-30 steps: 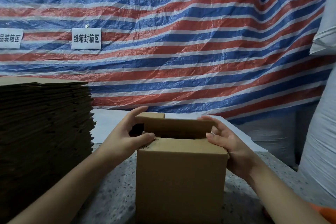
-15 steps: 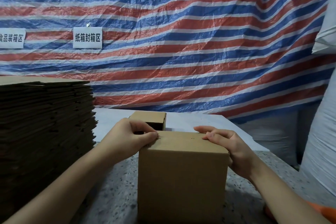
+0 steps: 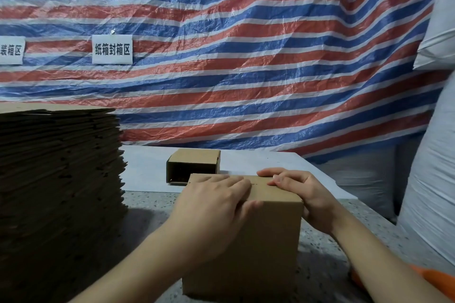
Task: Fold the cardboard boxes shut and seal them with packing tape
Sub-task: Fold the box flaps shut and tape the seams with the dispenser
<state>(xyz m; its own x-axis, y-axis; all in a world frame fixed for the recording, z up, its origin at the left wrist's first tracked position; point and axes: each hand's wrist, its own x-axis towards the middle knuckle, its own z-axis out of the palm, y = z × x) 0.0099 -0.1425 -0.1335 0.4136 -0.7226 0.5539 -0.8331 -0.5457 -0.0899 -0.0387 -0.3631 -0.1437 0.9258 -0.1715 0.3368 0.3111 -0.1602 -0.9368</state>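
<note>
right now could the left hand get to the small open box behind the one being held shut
Probably yes. The left hand lies flat on the closed box, and the small open box sits just beyond it on the white sheet with nothing between; lifting off might let the flaps spring up.

**One head-worn view, looking forward and slightly down**

You have a single wide-angle camera, worn on the head. It faces the striped tarp (image 3: 246, 56) straight ahead and tilts down enough to catch both forearms rising from the bottom edge. The cardboard box (image 3: 258, 241) sits close below the lens (straight lines bow near the edges). No second view overlaps it.
</note>
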